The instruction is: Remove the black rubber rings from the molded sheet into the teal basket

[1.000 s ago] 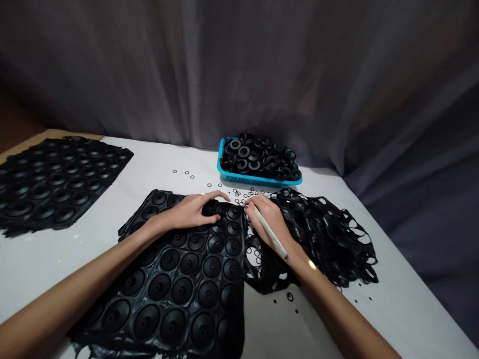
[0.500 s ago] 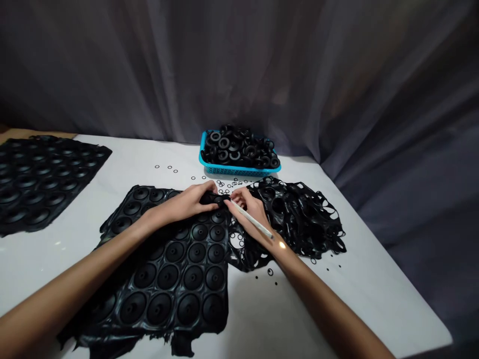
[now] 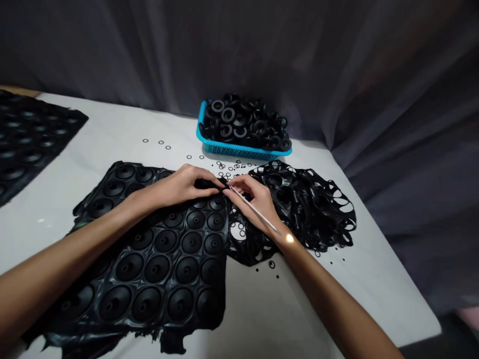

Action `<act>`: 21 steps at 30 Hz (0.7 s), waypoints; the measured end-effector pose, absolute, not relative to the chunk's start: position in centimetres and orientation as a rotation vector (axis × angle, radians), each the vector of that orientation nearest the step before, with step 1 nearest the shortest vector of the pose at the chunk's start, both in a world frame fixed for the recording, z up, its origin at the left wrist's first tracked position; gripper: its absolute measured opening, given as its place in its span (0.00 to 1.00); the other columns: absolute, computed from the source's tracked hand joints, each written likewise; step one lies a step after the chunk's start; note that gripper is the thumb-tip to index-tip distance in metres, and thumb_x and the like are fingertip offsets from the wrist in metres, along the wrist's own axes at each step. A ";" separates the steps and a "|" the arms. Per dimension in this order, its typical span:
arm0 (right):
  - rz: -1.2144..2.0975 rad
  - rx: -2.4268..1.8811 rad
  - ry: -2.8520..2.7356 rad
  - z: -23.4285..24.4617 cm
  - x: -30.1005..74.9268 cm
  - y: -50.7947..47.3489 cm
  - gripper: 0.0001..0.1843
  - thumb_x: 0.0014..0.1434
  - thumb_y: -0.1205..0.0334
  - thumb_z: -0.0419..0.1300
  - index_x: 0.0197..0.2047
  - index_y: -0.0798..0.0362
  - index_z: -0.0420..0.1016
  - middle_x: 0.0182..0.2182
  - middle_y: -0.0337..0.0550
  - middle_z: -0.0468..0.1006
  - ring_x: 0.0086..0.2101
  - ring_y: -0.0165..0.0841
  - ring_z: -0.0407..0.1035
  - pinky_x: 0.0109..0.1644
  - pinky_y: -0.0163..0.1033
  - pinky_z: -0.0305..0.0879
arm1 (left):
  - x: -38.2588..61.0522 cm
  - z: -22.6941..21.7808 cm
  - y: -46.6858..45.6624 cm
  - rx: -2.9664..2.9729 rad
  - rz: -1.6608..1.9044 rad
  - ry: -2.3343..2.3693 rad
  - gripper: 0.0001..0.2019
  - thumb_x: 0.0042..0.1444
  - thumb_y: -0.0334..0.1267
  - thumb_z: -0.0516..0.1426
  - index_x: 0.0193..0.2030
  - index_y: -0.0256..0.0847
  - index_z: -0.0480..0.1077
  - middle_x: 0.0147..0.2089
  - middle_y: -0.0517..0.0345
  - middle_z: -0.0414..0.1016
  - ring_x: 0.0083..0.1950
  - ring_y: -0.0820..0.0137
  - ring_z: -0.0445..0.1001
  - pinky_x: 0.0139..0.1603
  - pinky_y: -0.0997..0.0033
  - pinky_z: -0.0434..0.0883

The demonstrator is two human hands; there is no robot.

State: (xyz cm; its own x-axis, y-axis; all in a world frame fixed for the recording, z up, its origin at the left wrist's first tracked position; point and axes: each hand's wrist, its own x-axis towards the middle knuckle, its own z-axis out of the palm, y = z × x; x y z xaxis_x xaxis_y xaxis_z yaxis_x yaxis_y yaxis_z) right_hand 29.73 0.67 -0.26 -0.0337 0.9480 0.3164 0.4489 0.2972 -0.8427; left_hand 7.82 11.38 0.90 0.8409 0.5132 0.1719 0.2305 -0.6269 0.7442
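A black rubber sheet (image 3: 153, 269) moulded with rows of round discs lies in front of me. My left hand (image 3: 183, 187) reaches across its far part, thumb and forefinger closed on the far right corner. My right hand (image 3: 254, 199) meets it there, with a slim pale stick-like tool (image 3: 258, 212) lying along the palm and pointing back towards the wrist. The fingers of the right hand are bent together at the same corner; the small part between both hands' fingertips is mostly hidden. Beside the right hand spreads a torn black rubber web (image 3: 303, 209) full of round holes.
A blue basket (image 3: 243, 150) heaped with black rubber rings and discs stands at the back of the white table (image 3: 277, 319). Small thin rings (image 3: 224, 169) are scattered before it. Another moulded sheet (image 3: 33, 134) lies at the left, and a grey curtain (image 3: 168, 55) hangs behind.
The view has tilted down and come slightly closer. Both hands stay at the sheet's far right corner, with their fingertips drawn closer together over it.
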 end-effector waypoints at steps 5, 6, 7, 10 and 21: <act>0.670 -1.320 -1.709 -1.0 30.0 0.3 0.08 0.70 0.57 0.63 0.50 0.49 0.76 0.40 0.40 0.79 0.38 0.32 0.74 0.46 0.40 0.72 | 7.7 1.1 11.2 2.304 0.488 0.528 0.15 0.69 0.45 0.60 0.55 0.43 0.82 0.48 0.52 0.86 0.46 0.64 0.83 0.52 0.65 0.76; 0.636 -1.326 -1.729 -1.0 30.0 0.3 0.10 0.70 0.57 0.63 0.52 0.49 0.75 0.41 0.41 0.79 0.39 0.32 0.74 0.47 0.41 0.73 | 7.8 1.1 11.0 2.310 0.498 0.542 0.15 0.70 0.45 0.60 0.55 0.43 0.82 0.48 0.52 0.86 0.46 0.64 0.83 0.53 0.65 0.76; 0.595 -1.331 -1.750 -1.1 30.0 0.2 0.10 0.71 0.57 0.63 0.53 0.49 0.75 0.42 0.42 0.80 0.39 0.33 0.74 0.47 0.41 0.74 | 7.8 1.0 10.9 2.314 0.512 0.563 0.14 0.70 0.45 0.59 0.55 0.43 0.82 0.48 0.52 0.86 0.46 0.64 0.83 0.53 0.64 0.76; 0.470 -1.329 -1.805 -1.2 30.1 -0.1 0.09 0.72 0.57 0.61 0.52 0.50 0.75 0.41 0.42 0.79 0.37 0.33 0.74 0.44 0.41 0.74 | 8.1 0.9 10.4 2.316 0.554 0.639 0.13 0.70 0.45 0.59 0.52 0.42 0.82 0.48 0.52 0.86 0.47 0.63 0.82 0.52 0.64 0.75; 0.441 -1.279 -1.878 -1.0 30.0 0.0 0.04 0.73 0.60 0.60 0.45 0.49 0.76 0.36 0.38 0.77 0.34 0.30 0.70 0.40 0.38 0.70 | 8.5 0.6 10.2 2.330 0.621 0.649 0.12 0.70 0.43 0.59 0.45 0.40 0.82 0.43 0.53 0.85 0.45 0.63 0.81 0.46 0.66 0.72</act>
State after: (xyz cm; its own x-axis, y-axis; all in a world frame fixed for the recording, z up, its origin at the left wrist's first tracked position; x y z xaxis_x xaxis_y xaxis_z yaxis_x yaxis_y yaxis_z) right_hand 30.01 0.01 -1.01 -0.1645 0.8923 0.4204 0.6118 0.4267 -0.6661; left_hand 8.51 10.19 0.59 0.7674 0.5855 0.2614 0.2868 -0.6781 0.6767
